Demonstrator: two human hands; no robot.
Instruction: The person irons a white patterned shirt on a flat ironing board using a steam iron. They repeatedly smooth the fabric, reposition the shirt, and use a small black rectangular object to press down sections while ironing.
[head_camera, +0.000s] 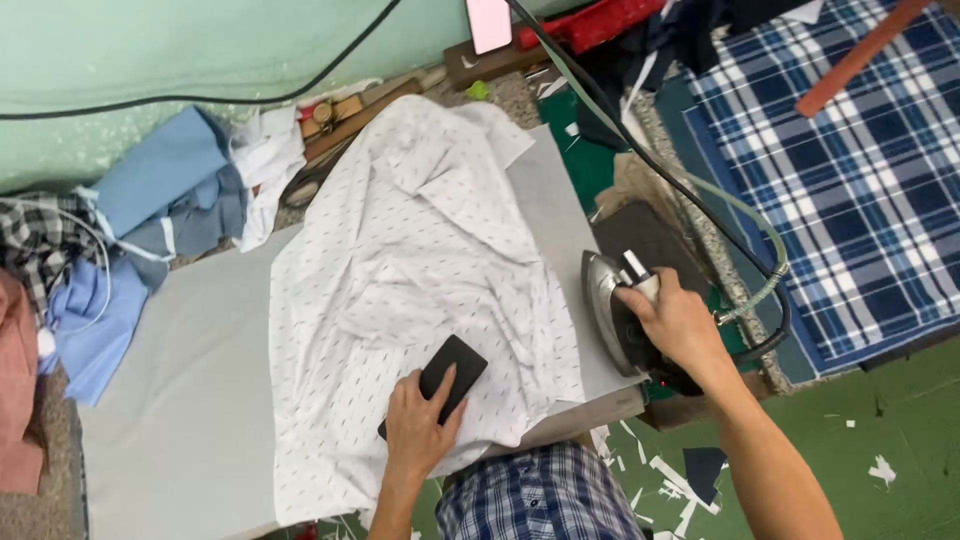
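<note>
A white garment with small dark flecks (420, 250) lies crumpled over a grey ironing board (190, 360). My left hand (420, 425) rests on the garment's near edge, gripping a black rectangular block (450, 372). My right hand (675, 325) grips the handle of a steam iron (608, 305), which stands tilted at the board's right edge beside the garment. A black cable and a greenish hose (760, 225) run from the iron toward the top of the view.
Blue cloths (160, 200) and a checked fabric (40, 240) are piled at the board's far left. A blue plaid cloth (850, 180) covers the right side. A dark pad (645, 240) sits behind the iron. White scraps (660, 475) litter the green floor.
</note>
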